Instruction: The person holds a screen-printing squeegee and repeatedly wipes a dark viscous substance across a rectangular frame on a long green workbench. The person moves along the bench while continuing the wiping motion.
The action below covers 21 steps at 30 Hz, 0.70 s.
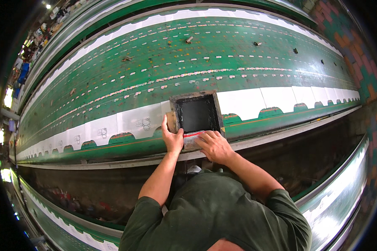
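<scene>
Mostly beyond left hand (173, 139) and right hand (215, 147) lies the dark frame (217, 109) both grip.

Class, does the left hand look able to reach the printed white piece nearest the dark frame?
Probably yes: the left hand is beside the printed white piece, with nothing visible between, though it touches the dark frame.

A fisheye camera, worn on the head, looks steeply down over the shirt (213, 205) at the left hand (172, 140) and right hand (215, 147), set back enough to show both forearms (158, 178). Beyond the hands, the wide view takes in the bench (155, 69), its long edges bowing away on either side.
</scene>
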Motion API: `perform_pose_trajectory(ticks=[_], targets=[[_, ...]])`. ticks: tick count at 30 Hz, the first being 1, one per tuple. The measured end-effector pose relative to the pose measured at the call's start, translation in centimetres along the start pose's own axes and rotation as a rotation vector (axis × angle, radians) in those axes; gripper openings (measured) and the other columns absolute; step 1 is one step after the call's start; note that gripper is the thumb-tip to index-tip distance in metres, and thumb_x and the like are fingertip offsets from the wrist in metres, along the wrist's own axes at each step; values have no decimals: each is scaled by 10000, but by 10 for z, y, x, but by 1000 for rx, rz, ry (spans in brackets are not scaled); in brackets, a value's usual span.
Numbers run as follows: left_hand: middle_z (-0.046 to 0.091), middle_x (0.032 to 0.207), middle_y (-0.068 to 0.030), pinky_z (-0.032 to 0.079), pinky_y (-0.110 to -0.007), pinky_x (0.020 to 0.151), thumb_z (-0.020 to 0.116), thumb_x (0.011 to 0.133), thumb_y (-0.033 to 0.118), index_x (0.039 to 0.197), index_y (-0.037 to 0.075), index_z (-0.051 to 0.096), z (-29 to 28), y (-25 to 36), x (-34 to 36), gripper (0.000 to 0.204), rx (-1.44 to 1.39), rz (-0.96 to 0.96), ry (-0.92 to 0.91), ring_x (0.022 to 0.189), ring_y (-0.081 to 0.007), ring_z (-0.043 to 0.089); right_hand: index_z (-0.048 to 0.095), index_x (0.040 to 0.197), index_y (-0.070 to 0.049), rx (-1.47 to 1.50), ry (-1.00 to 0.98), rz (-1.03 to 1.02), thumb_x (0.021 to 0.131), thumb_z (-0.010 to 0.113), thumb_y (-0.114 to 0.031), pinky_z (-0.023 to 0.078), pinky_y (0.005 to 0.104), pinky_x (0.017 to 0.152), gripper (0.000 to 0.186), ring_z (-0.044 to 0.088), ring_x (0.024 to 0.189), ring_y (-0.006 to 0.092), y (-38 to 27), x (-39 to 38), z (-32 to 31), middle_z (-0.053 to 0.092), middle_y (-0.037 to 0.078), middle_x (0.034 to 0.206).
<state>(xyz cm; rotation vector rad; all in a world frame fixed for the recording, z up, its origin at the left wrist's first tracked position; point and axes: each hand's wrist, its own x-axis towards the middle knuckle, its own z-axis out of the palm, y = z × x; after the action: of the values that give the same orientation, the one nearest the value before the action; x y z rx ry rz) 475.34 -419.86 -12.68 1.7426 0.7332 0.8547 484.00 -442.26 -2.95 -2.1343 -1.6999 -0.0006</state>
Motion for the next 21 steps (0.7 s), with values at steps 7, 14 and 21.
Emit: perform_pose_trajectory(ticks=[7, 14, 21], targets=[[608, 1615, -259, 447, -472, 1281, 801, 894, 86, 1692, -29, 466, -2, 9, 4, 873, -3, 17, -17, 1502, -383, 595, 735, 1320, -98, -127, -63, -81, 880, 735, -90, 593, 452, 976, 440, 750, 1092, 317, 33, 37, 4, 753, 106, 1155], [810, 1276, -185, 604, -400, 1023, 830, 951, 91, 1613, -23, 576, -30, -3, 37, 719, -72, -247, -191, 1131, -261, 785, 731, 1312, -75, 23, -231, 143, 888, 740, -32, 627, 517, 1039, 426, 772, 1192, 400, 69, 83, -25, 799, 165, 1251], [824, 1213, -175, 613, -406, 968, 848, 919, 79, 1621, -7, 567, -35, 15, 62, 761, 38, -396, -320, 1076, -260, 798, 763, 1278, -43, 185, -352, 220, 947, 674, -7, 606, 546, 986, 344, 762, 1139, 466, 84, 95, -24, 821, 225, 1186]])
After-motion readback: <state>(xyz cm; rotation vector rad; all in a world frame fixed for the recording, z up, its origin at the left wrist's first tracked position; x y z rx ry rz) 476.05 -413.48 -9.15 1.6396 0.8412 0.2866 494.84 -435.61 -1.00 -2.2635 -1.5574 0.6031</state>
